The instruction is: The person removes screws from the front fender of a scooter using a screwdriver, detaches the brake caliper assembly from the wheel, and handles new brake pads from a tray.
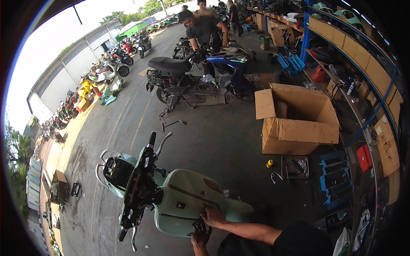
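Note:
A mint-green scooter (pixel 178 217) stands before me, its bare dark handlebar (pixel 141 187) at the left. My right hand (pixel 214 217) reaches in from the right and presses its bent fingertips to the green panel beside a small dark slot. Whatever those fingertips hold is too small to make out. Just below and left of it, my left hand (pixel 200 237) comes up from the lower edge at the panel's rim. Its fingers curl around something dark that I cannot make out.
Beyond the scooter stands an opened cardboard box (pixel 307 131). Nearby on the floor are a yellow bottle (pixel 269 163), a metal tray (pixel 294 166) and a blue rack (pixel 336 179). A person (pixel 205 32) leans over a partly stripped blue scooter (pixel 230 70). Shelving (pixel 341 38) lines the right.

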The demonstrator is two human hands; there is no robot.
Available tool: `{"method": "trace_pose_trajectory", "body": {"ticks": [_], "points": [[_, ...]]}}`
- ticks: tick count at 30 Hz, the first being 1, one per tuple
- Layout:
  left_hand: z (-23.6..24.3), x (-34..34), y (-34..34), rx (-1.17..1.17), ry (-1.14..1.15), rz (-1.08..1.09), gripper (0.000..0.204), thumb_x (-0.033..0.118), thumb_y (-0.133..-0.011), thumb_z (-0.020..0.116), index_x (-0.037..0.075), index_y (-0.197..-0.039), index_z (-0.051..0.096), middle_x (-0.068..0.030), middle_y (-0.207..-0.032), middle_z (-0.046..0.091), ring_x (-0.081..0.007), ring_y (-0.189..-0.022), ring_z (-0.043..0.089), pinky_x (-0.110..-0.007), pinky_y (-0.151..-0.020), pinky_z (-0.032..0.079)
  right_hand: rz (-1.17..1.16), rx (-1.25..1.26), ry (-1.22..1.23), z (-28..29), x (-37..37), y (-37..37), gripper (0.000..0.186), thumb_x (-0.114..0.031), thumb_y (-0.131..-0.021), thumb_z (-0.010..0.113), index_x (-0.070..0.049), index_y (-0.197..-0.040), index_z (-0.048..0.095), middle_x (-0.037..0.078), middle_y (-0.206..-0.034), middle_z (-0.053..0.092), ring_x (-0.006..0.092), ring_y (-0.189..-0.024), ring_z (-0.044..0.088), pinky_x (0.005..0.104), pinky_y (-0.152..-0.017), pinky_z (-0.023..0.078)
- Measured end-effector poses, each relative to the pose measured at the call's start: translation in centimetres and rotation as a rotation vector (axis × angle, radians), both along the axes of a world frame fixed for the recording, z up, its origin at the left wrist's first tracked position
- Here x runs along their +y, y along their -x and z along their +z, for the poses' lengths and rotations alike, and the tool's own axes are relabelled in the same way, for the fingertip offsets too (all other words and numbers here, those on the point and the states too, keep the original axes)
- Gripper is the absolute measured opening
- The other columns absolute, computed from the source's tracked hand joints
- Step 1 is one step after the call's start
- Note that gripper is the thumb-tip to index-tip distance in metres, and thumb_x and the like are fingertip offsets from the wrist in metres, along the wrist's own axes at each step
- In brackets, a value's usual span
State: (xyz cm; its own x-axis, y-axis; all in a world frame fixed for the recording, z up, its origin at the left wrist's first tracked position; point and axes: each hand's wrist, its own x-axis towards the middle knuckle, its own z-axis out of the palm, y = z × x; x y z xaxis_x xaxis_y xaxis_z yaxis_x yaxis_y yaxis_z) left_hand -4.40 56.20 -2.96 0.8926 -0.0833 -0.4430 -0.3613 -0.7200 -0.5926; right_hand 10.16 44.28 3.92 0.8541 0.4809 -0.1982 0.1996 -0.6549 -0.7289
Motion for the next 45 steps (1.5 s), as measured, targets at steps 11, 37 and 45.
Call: {"method": "trace_pose_trajectory", "body": {"ticks": [11,37,45], "points": [[-4.3,2.2,0.7,-0.162,0.519,0.256,0.056,0.046,-0.098,0.046,0.000,-0.128,0.055,-0.0339,-0.141,0.050,-0.0503,-0.133,0.048,-0.052,-0.109,0.043,0.124,-0.153,0.000,-2.2,0.1,-3.4,0.048,-0.052,-0.095,0.056,-0.006,-0.107,0.063,0.021,-0.088,0.070,0.0376,-0.084,0.071,0.0514,-0.070,0.057],[-0.5,0.8,-0.9,-0.198,0.578,0.312,0.030,0.037,-0.095,0.052,0.014,-0.111,0.063,-0.0222,-0.111,0.065,-0.0392,-0.126,0.055,-0.048,-0.079,0.059,0.085,0.034,-0.065,-2.0,-0.6,-4.1,0.059,-0.043,-0.085,0.073,-0.006,-0.128,0.055,0.019,-0.121,0.060,0.0377,-0.114,0.060,0.0478,-0.090,0.054],[-4.0,3.3,0.0,-0.175,0.013,-0.009,0.053,0.049,-0.101,0.036,0.009,-0.118,0.066,-0.0248,-0.132,0.060,-0.0442,-0.131,0.050,-0.046,-0.107,0.044,0.196,-0.162,-0.036,-0.6,1.1,-4.1,0.056,-0.048,-0.087,0.072,-0.010,-0.125,0.055,0.017,-0.106,0.064,0.0364,-0.104,0.064,0.0490,-0.084,0.053]]}}
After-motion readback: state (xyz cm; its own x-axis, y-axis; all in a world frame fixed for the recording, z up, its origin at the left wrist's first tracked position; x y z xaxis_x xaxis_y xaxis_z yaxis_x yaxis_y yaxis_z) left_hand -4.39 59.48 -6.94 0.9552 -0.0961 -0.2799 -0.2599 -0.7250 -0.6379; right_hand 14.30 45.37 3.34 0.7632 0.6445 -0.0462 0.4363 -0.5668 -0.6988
